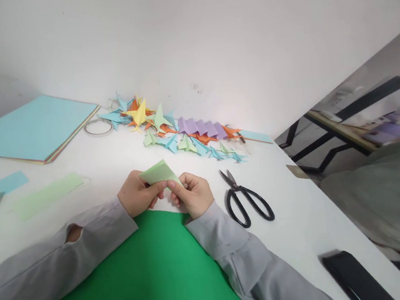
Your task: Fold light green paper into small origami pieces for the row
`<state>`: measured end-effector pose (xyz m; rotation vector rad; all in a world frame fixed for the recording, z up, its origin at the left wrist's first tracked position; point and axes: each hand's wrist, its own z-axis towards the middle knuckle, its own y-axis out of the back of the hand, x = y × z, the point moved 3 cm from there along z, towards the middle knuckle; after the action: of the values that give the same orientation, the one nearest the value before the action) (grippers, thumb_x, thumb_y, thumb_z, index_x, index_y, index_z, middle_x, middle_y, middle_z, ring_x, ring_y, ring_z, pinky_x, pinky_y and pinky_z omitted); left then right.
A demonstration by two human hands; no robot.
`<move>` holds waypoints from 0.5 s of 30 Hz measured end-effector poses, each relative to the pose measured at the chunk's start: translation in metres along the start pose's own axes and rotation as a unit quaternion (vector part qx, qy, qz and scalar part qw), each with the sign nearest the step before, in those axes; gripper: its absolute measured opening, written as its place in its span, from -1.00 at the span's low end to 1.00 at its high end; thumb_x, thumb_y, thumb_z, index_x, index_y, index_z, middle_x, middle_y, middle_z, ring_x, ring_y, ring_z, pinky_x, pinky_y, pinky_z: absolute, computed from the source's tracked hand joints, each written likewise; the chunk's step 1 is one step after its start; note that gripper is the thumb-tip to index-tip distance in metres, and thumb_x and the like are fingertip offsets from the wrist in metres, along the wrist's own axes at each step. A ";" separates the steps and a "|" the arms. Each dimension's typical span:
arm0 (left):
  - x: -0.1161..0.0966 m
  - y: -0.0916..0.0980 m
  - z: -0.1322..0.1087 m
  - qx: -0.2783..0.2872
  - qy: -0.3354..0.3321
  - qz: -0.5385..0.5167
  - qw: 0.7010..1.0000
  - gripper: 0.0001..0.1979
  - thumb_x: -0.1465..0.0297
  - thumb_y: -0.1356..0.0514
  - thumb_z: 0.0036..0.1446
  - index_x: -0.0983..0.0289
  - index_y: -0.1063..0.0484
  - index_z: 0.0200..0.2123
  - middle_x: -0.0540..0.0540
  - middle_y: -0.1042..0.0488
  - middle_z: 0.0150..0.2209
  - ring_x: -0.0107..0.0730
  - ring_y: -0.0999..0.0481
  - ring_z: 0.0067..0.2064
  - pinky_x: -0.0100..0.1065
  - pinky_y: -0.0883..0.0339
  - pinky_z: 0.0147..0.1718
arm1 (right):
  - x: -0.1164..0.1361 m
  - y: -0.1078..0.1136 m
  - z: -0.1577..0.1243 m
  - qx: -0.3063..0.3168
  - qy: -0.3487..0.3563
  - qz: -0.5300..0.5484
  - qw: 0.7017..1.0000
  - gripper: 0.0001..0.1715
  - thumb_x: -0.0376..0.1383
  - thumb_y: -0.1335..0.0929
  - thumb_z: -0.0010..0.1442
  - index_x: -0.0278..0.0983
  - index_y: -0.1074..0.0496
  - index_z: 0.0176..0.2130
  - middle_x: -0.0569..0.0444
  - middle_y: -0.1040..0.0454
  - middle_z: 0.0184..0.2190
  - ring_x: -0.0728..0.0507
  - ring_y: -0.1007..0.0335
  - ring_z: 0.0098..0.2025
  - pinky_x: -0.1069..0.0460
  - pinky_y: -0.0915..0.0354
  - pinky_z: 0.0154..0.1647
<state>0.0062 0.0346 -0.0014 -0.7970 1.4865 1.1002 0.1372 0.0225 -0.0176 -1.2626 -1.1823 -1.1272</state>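
A small folded piece of light green paper (159, 172) is pinched between my two hands, just above the table. My left hand (138, 194) grips its left side and lower edge with thumb and fingers. My right hand (193, 193) holds the lower right corner, its thumb close to the left thumb. The fingers behind the paper are partly hidden. Black-handled scissors (240, 191) lie to the right of my right hand, blades slightly apart. Beyond the hands sits a row of folded paper cranes (139, 112) in several colours, with a pleated purple paper piece (200, 127) among them.
A stack of coloured paper sheets (37, 128) lies at the back left, beside a tape roll (98, 127). Green paper strips (50, 193) and a blue strip (10, 182) lie at left. A black phone-like object (354, 277) is near the table's right edge. A wall stands behind.
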 end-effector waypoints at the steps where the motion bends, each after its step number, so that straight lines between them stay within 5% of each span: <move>1: 0.000 0.000 0.000 -0.002 -0.003 -0.002 1.000 -0.69 0.32 -0.11 0.00 0.30 -0.27 -0.71 -0.11 -0.18 -0.86 -0.62 -0.15 -0.79 -0.52 -0.03 -0.77 | 0.000 0.000 -0.001 -0.012 -0.006 -0.004 1.000 -0.55 -0.05 -0.44 -0.19 -0.29 -0.21 -0.64 0.23 -0.30 -0.81 0.10 -0.09 -0.80 0.19 -0.03 -0.81; 9: 0.001 0.000 0.000 -0.023 -0.017 -0.020 0.999 -0.71 0.32 -0.13 -0.02 0.30 -0.28 -0.71 -0.11 -0.17 -0.86 -0.63 -0.14 -0.79 -0.53 -0.02 -0.77 | 0.003 0.001 -0.002 -0.062 0.007 -0.031 0.998 -0.48 -0.06 -0.46 -0.24 -0.26 -0.10 -0.70 0.29 -0.17 -0.91 0.13 0.06 -0.87 0.20 0.15 -0.87; 15: 0.000 0.001 0.001 -0.047 -0.009 -0.037 0.998 -0.71 0.33 -0.13 -0.02 0.32 -0.29 -0.71 -0.11 -0.18 -0.86 -0.64 -0.12 -0.81 -0.54 -0.01 -0.81 | -0.002 0.003 0.003 -0.029 0.009 0.053 0.998 -0.55 -0.12 -0.47 -0.21 -0.29 -0.19 -0.66 0.25 -0.27 -0.86 0.12 -0.03 -0.84 0.21 0.05 -0.85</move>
<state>0.0054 0.0357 -0.0017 -0.8979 1.3876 1.1257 0.1400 0.0252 -0.0201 -1.3408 -1.0639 -1.0997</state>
